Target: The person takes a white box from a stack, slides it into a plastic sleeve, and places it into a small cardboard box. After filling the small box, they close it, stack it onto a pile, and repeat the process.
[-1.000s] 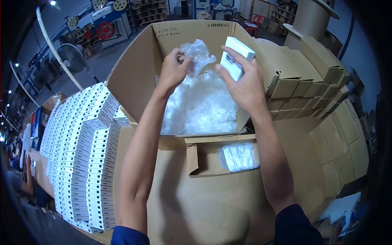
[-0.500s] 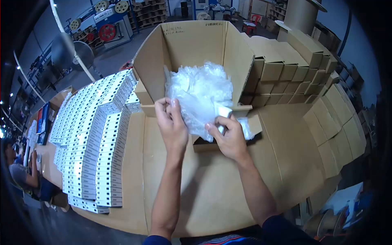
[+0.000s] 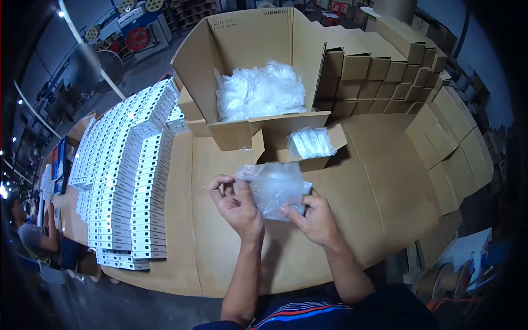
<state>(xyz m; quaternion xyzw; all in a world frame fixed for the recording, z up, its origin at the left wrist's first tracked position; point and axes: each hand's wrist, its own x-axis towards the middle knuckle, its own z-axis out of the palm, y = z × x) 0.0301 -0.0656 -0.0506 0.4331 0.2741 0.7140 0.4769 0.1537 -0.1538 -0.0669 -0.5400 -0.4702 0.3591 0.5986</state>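
1. Two hands show in the head view, low in the middle, just above the brown worktop.
2. The left hand is nearly closed. Its thumb and fingers pinch the top left edge of a clear plastic bag.
3. The right hand is curled too. Its fingers and thumb grip the lower right side of the same bag.
4. The clear plastic bag is held up between both hands, off the worktop and close to the person. A bit of white shows at its right edge, but I cannot tell what it is.
5. Just behind the bag sits a small open carton with some crinkly clear wraps inside.
6. Behind that stands a big open carton, touching the small one. A heap of clear bags fills its bottom.
7. To the left, many white boxes lie in long neat rows on the worktop.
8. To the right and at the back, brown folded boxes are stacked like steps.
9. Far to the left, past the edge of the worktop, another person sits, well apart from the hands.
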